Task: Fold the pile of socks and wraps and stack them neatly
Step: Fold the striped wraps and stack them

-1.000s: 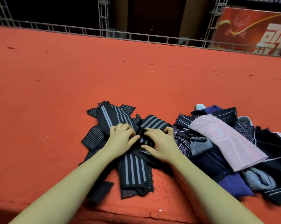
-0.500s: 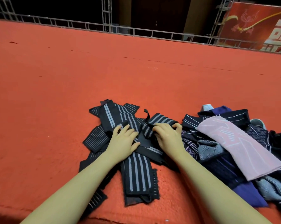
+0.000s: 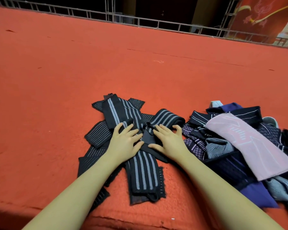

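The right hand (image 3: 169,141), curled over the bunched end of a striped black wrap (image 3: 166,117) half a second ago, is now spread, its fingers straightened and laid flat on the cloth. The small tab of fabric raised just beyond the fingertips then is now pressed down between the two hands. The left hand (image 3: 125,143) is flattened slightly more on the wraps beneath it.

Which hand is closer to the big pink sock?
Right. The right hand rests on the striped wraps, just left of the pink sock; the left hand lies farther left.
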A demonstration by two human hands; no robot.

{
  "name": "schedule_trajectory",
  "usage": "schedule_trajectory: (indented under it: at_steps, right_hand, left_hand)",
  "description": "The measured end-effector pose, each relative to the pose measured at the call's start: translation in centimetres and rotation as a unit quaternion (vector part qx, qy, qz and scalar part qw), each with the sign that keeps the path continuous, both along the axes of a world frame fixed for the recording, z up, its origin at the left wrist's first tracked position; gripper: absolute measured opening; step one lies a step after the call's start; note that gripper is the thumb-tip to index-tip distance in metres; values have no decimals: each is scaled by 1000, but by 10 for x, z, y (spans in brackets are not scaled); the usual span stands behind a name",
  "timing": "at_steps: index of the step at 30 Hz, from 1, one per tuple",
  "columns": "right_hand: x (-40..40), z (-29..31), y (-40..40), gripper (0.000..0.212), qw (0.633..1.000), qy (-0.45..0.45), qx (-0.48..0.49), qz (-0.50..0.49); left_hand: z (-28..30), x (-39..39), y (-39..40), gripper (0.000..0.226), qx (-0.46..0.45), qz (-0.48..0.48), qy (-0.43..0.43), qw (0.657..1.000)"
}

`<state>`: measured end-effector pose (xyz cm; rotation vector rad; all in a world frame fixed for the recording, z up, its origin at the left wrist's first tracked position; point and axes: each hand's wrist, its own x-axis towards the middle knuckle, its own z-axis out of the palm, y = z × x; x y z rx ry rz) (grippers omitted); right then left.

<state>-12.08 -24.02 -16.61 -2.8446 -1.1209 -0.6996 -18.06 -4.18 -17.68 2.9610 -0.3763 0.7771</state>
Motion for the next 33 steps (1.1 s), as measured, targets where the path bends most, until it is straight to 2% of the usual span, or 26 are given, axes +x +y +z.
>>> schedule_trajectory:
  at_steps: [6, 9, 13, 17, 21, 24, 25, 29, 33]
  right_hand:
    - [-2, -10, 4, 30, 986, -145, 31, 79]
    - [-4, -13, 3, 28, 981, -157, 54, 96]
    - [-5, -9, 6, 23, 981, -118, 146, 40]
    - [-6, 1, 7, 21, 961, -82, 262, 2]
    - [-8, 11, 4, 22, 961, -65, 264, 50]
    - [-11, 13, 4, 22, 957, -50, 273, 85]
    - [-13, 15, 4, 22, 954, -50, 282, 90]
    - [-14, 19, -1, 21, 949, -34, 296, 102]
    - [-13, 25, -14, 32, 956, 67, 277, 66]
  left_hand:
    - [-3, -3, 0, 47, 33, 14, 8, 999]
    - [-4, -2, -1, 48, 51, 12, 9, 999]
    - [-4, -2, 1, 49, 55, 3, -7, 998]
    - [-2, -3, -1, 47, 53, -3, -32, 998]
    - [15, -4, -5, 33, -41, 22, -124, 991]
    - [28, -6, -11, 54, -77, -7, -116, 990]
    - [30, -5, -14, 54, -73, -25, -109, 991]
    - [30, -1, -22, 21, -125, -55, -95, 986]
    - [29, -2, -20, 21, -155, -67, -108, 980]
